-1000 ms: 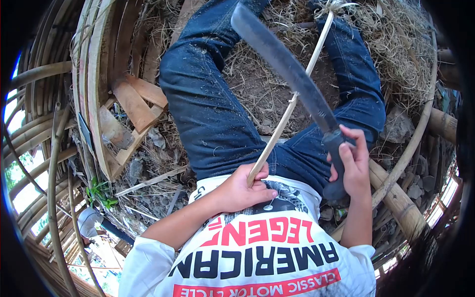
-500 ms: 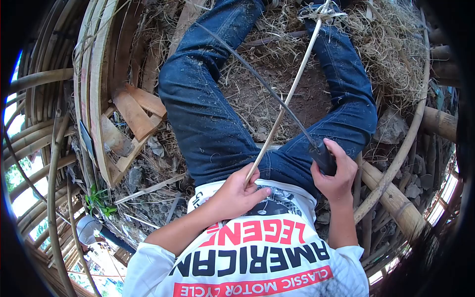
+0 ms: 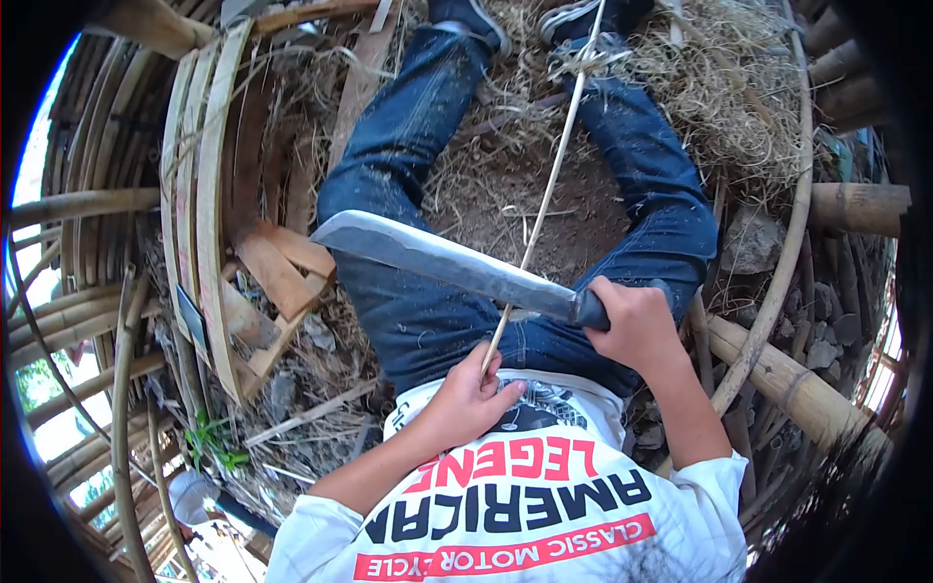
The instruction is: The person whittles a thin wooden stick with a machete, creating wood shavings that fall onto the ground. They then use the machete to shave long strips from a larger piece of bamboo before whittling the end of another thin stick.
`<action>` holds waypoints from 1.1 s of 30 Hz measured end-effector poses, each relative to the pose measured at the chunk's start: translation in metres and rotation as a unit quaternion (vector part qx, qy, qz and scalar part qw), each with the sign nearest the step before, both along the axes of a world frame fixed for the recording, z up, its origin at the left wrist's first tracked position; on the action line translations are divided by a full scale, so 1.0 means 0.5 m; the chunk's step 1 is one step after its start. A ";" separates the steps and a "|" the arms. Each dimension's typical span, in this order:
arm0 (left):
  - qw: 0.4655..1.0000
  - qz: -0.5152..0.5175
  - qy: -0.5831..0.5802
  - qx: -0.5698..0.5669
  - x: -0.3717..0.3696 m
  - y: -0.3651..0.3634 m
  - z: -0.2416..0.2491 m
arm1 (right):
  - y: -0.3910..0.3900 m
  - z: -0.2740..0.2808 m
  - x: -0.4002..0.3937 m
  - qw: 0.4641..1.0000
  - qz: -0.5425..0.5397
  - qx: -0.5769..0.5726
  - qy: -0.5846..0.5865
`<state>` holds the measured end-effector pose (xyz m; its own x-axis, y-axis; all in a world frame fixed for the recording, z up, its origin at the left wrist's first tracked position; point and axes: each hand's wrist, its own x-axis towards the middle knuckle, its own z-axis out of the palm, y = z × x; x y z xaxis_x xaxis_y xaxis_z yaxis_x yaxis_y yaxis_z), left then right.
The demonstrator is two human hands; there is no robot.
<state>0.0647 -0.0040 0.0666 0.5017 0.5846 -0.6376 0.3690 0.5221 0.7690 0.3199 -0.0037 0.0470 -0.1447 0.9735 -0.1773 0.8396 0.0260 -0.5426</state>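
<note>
My left hand (image 3: 473,396) is closed around the near end of a thin bamboo strip (image 3: 551,189), close to the waist of my shirt. Away from me, the strip runs up between my legs and past the shin on the right. In my right hand (image 3: 634,325) is the dark handle of a machete (image 3: 442,262), fingers wrapped round it. Its broad grey blade points left over my thighs, flat side showing, and crosses over the strip a little beyond my left hand.
Pale shavings (image 3: 724,107) are heaped by the shin on the right. Wooden boards (image 3: 209,175) and cut wood blocks (image 3: 267,267) stand at left, with a dark flat phone-like object (image 3: 191,316) on a board. A bamboo pole (image 3: 777,374) and stones (image 3: 753,243) lie at right.
The machete has swung from pointing away and up-left to lying nearly crosswise, its blade turned from edge-on to flat side showing. My left hand still grips the strip.
</note>
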 end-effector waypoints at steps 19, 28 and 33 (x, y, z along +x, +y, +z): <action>0.998 -0.017 -0.005 0.057 -0.010 0.000 -0.025 | 0.117 0.020 0.029 0.984 -0.019 -0.108 -0.137; 0.998 -0.026 -0.016 0.048 -0.021 -0.001 -0.014 | 0.168 0.013 0.141 0.964 -0.151 -0.082 -0.204; 0.998 -0.041 -0.017 0.048 -0.003 0.011 -0.023 | 0.103 0.040 0.000 0.982 -0.110 -0.130 -0.085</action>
